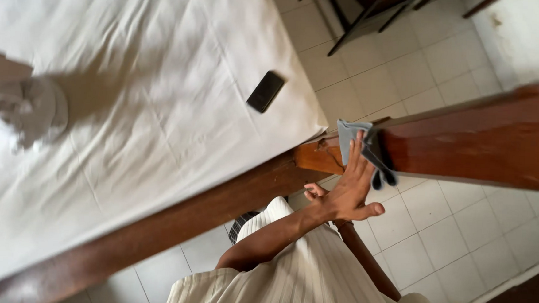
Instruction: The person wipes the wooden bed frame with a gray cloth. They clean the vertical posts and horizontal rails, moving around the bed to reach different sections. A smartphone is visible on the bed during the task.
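Wiping in progress, by the look of it: one hand (347,195) is pressed flat, fingers spread wide, against a grey cloth (358,151) laid over the corner of the wooden bed frame (466,149). The hand grips nothing; the palm and fingertips pin the cloth to the wood. The forearm comes up from the person's pale striped shirt (294,276). Whether this is the left or the right hand cannot be told from this tilted view, and no second hand shows.

The cloth sits at the joint where the dark footboard rail meets the long side rail (173,220); part of it folds over the edge and hangs loose.

Judgement: the corner is the patch being cleaned. Any further stroke along the rail calls for steady flat pressure, so the cloth travels with the palm instead of bunching or slipping off the edge.

Around it: a white sheet (138,83) covers the mattress, wrinkled. A dark phone (265,91) lies on the sheet near the bed's corner, apart from the hand. A blurred white bundle (29,108) rests at the far left. A white tiled floor (425,227) is below, with dark furniture legs (365,18) at the top. Nothing blocks the rail itself; the loose flap of cloth is the one nuisance.
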